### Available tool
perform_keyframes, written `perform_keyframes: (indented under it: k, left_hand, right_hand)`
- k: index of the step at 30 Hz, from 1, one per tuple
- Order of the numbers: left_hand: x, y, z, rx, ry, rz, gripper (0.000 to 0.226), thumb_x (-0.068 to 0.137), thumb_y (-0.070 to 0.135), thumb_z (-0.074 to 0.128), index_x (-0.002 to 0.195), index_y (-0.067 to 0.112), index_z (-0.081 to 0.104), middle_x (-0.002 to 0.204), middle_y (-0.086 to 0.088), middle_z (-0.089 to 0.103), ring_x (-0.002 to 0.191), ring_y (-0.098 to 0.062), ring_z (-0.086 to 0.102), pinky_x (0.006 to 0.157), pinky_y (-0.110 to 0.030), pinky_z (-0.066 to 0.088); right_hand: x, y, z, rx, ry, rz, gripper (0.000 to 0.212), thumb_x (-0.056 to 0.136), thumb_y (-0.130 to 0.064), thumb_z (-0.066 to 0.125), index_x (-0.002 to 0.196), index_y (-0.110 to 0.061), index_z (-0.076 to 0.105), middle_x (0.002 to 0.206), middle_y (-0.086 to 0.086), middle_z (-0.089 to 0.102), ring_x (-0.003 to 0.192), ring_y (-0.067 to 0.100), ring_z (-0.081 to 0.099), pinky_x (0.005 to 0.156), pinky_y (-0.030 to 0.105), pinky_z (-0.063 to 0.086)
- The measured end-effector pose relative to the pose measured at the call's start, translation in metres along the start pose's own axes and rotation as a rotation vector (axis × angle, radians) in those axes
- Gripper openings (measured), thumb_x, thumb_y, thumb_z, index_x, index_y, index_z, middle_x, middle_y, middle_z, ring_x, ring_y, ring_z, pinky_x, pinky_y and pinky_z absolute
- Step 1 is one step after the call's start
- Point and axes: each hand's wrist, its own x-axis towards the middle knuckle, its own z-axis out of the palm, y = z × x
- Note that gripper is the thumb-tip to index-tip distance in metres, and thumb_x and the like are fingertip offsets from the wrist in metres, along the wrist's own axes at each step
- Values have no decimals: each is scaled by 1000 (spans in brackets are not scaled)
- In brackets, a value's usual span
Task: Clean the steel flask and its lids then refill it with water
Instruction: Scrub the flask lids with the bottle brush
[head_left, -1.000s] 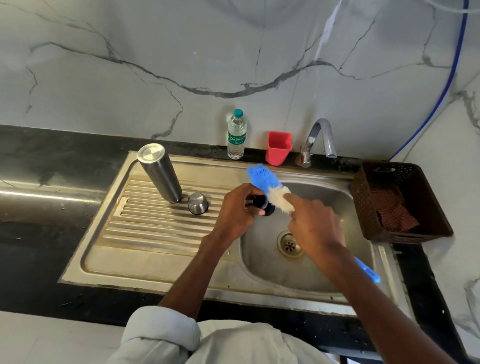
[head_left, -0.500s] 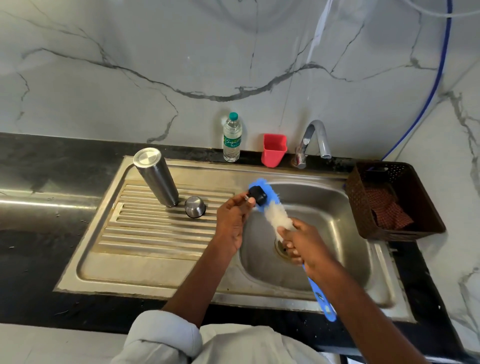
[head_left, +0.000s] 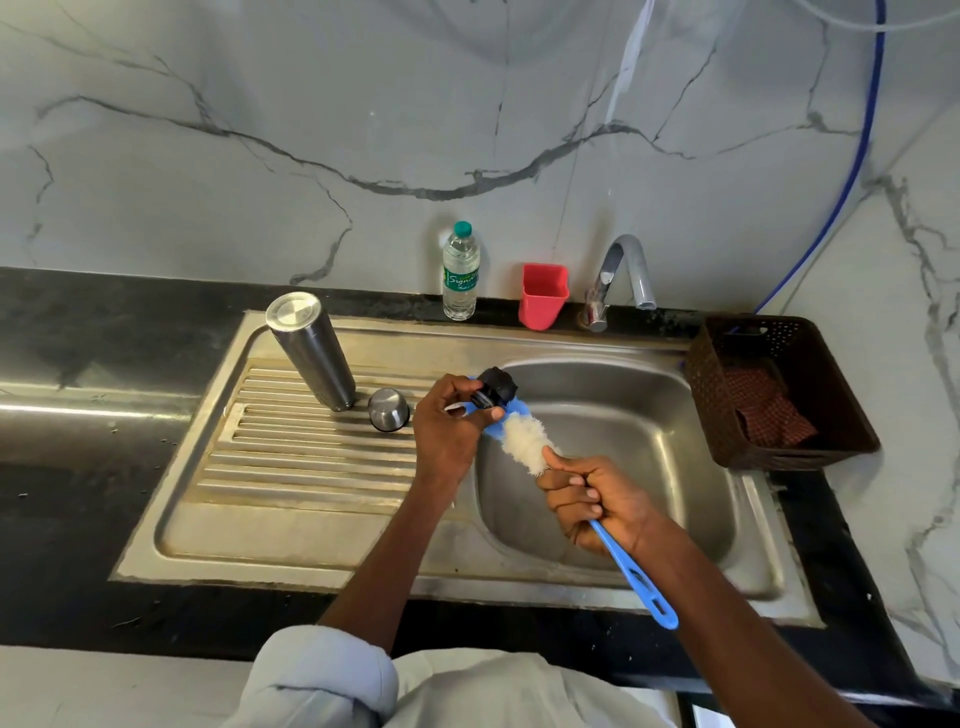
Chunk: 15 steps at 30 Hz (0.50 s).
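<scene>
The steel flask (head_left: 311, 351) stands upside down on the sink's ribbed drainboard (head_left: 291, 457). Right beside it sits a steel cup lid (head_left: 388, 409), also inverted. My left hand (head_left: 451, 422) pinches the small black inner lid (head_left: 496, 388) above the basin's left edge. My right hand (head_left: 592, 496) grips a blue-handled bottle brush (head_left: 525, 435) just below its white bristles. The blue and white brush head lies against the underside of the black lid. The brush handle sticks out towards me over the basin.
A plastic water bottle (head_left: 460, 273), a red cup (head_left: 543, 295) and the tap (head_left: 621, 278) line the back of the sink. A brown basket (head_left: 784, 389) holding a cloth sits to the right of the basin (head_left: 639, 426). Black counter surrounds the sink.
My left hand has lifted the black lid up and left, off the bristles' middle. My right hand has slid down and back, pulling the brush towards me along the lid.
</scene>
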Motion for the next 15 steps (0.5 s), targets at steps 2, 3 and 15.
perform_keyframes:
  k: [2, 3, 15]
  left_hand:
    - [1, -1, 0, 51, 12, 12, 39, 66, -5, 91, 89, 19, 71, 97, -7, 76, 93, -24, 72, 79, -36, 59]
    - [1, 1, 0, 66, 30, 11, 38, 67, -2, 92, 87, 21, 70, 92, -4, 76, 90, -25, 73, 78, -37, 59]
    - [5, -1, -6, -225, -20, -293, 44, 79, 1, 89, 114, 1, 61, 103, -18, 75, 97, -35, 76, 82, -34, 63]
  right_hand:
    - [4, 3, 1, -12, 42, -13, 48, 64, 0, 92, 67, -11, 46, 47, -3, 35, 29, 8, 34, 25, 21, 30]
    - [4, 5, 4, -35, 81, -28, 45, 71, -4, 88, 70, -11, 45, 48, -4, 34, 29, 7, 33, 25, 20, 29]
    - [3, 26, 19, -1622, 958, -682, 39, 95, -33, 60, 133, -38, 52, 92, 2, 69, 81, 24, 65, 69, 34, 53]
